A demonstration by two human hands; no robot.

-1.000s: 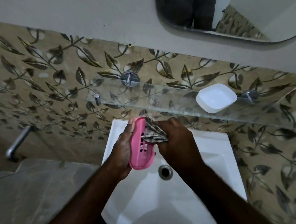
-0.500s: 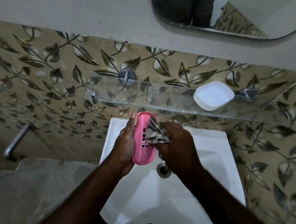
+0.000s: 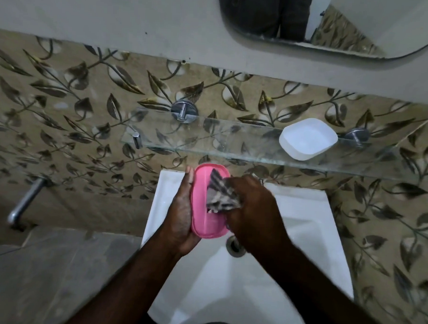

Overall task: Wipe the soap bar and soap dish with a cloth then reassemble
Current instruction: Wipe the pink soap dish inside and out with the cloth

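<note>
Above the sink [image 3: 303, 240], the left hand [image 3: 180, 209] clasped the pink soap dish [image 3: 202, 220] on edge while the right hand [image 3: 252, 208] pressed the cloth [image 3: 221, 194] inside it, so a hard rub could probably knock the dish into the basin.

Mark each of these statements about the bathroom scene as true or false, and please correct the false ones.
1. The left hand holds the pink soap dish tray over the white sink. True.
2. The right hand presses a plain blue sponge against the tray. False: it presses a striped cloth.
3. A white soap dish base sits on the glass shelf. True.
4. The white base lies inside the sink. False: it is on the shelf, above the sink.
5. The sink drain is fully covered by the tray. False: part of it shows below the right hand.
</note>
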